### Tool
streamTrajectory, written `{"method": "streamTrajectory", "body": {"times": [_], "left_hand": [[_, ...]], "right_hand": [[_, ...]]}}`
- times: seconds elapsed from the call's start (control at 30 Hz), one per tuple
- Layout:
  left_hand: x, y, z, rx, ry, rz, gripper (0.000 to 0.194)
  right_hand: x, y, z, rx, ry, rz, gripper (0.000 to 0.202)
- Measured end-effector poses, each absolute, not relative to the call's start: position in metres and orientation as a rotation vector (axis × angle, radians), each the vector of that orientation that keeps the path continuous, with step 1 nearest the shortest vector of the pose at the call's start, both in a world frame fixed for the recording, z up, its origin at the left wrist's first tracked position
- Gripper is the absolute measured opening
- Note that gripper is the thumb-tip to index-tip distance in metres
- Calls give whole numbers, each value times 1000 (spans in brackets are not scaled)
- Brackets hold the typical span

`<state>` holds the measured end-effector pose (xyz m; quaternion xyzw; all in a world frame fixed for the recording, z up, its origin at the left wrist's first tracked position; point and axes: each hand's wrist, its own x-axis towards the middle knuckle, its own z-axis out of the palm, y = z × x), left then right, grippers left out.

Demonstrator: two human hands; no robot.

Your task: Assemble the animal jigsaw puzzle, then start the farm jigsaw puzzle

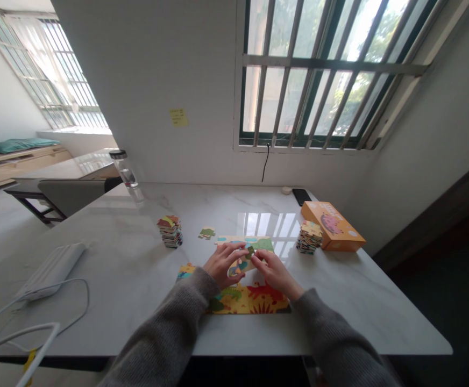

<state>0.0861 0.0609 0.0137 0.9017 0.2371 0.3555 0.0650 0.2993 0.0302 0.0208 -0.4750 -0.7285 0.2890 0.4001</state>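
Observation:
My right hand (pixel 274 270) pinches a small green puzzle piece (pixel 250 251) between its fingertips, above a partly assembled puzzle (pixel 234 305) with colourful animals on a yellow ground. My left hand (pixel 225 264) hovers over the same puzzle with its fingers apart and curved, near the held piece. Both hands cover part of the picture. One loose green and cream piece (pixel 207 233) lies behind and left of the puzzle. Tall stacks of pieces stand on either side, the left stack (pixel 170 232) and the right stack (pixel 309 237).
An orange box (pixel 333 227) lies behind the right stack, with a black phone (pixel 301 196) further back. A clear bottle (pixel 125 169) stands at the table's back left. A white power strip (pixel 52 270) and cables occupy the left side.

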Motion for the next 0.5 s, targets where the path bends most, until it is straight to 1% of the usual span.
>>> {"method": "streamTrajectory", "body": {"times": [0.2,0.33,0.37,0.5], "left_hand": [[84,63,9,2618,820,1216,60],[84,63,8,2609,787,1254,62],[85,63,8,2617,768,1269,58],[86,63,7,2639,765,1294,31]], "right_hand": [[300,29,20,-1167,-1827,759,30],[302,29,18,-1143,-1780,863,34],[302,30,18,-1142,-1740,890,35],[305,32,17,-1142,-1611,917,37]]}}
